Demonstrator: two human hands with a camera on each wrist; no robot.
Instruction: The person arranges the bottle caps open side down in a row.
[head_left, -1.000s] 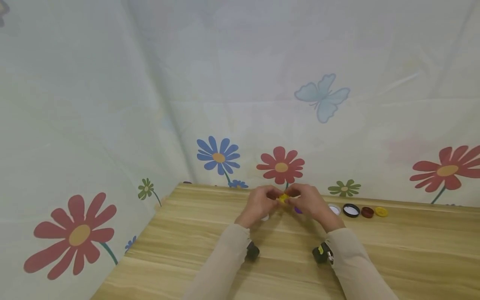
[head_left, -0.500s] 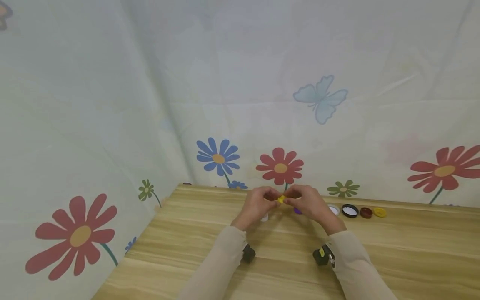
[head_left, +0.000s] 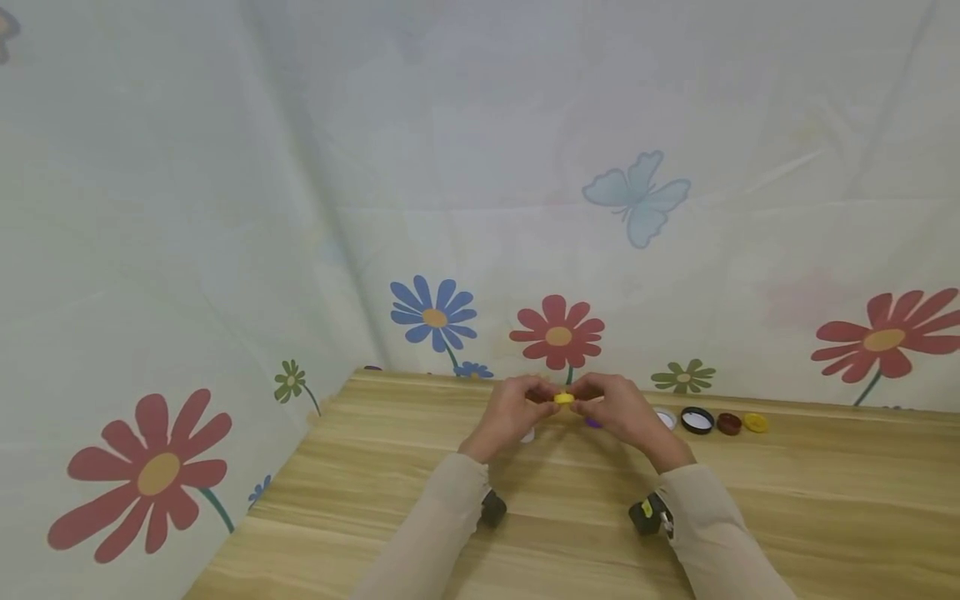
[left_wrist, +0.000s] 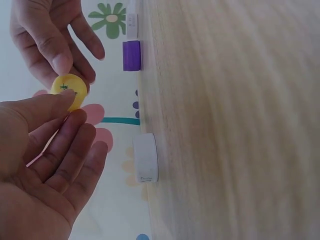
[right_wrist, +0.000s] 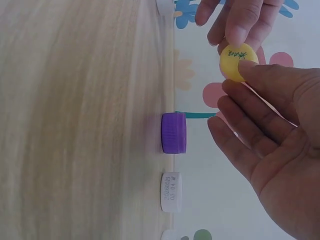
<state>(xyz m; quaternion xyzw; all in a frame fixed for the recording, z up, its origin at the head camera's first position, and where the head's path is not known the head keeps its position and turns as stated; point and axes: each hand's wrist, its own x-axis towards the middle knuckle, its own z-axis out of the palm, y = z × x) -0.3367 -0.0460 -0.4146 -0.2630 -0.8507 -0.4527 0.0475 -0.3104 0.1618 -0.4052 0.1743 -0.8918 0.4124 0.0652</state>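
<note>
In the head view, my left hand (head_left: 512,417) and right hand (head_left: 617,414) meet above the far part of the table. Between their fingertips they pinch a small round yellow cap (head_left: 564,399), held off the surface. Its face, seen in the right wrist view as the yellow cap (right_wrist: 230,66), bears dark green writing. Both thumbs lie on that face; the other fingers are behind or spread below. A purple ribbed cap (right_wrist: 173,133) stands on the table below the right hand. Under the left hand sits a white cap (left_wrist: 145,157).
Along the table's back edge, to the right, run a white cap (head_left: 666,419), a black-rimmed lid (head_left: 697,421), a dark red cap (head_left: 729,424) and a yellow lid (head_left: 756,422). A flower-printed sheet (head_left: 480,233) hangs behind the wooden table (head_left: 570,533).
The yellow cap has turned between my fingertips and now lies flatter, its rim towards the head camera. Both hands stay in nearly the same place, still holding it.
</note>
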